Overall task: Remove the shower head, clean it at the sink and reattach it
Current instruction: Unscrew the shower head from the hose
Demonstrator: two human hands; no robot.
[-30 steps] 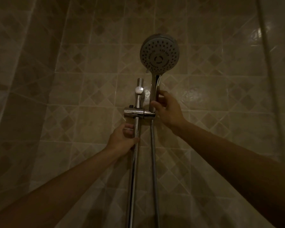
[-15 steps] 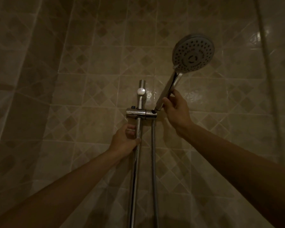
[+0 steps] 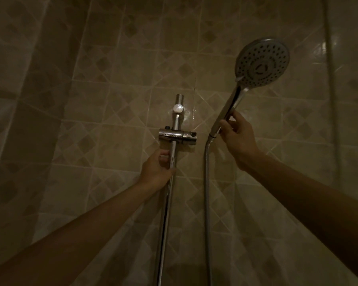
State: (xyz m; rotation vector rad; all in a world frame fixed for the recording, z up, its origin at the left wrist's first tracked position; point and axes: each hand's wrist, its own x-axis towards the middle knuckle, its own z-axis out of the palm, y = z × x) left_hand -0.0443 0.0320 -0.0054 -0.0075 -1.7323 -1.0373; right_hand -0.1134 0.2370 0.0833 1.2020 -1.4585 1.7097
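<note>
The round grey shower head (image 3: pixel 262 62) with its chrome handle is out of the holder, tilted up to the right. My right hand (image 3: pixel 237 137) grips the lower end of the handle. The metal hose (image 3: pixel 206 182) hangs down from the handle's end. The chrome holder bracket (image 3: pixel 177 136) sits empty on the vertical slide rail (image 3: pixel 170 193). My left hand (image 3: pixel 156 169) is closed around the rail just below the bracket.
Beige tiled walls with a diamond pattern surround the rail. A round white cap (image 3: pixel 177 109) marks the rail's upper mount. A thin vertical pipe or edge (image 3: pixel 332 89) runs down the right wall. The light is dim.
The shower head has come out of the bracket and moved right and away from it in my right hand. My left hand has stayed on the rail.
</note>
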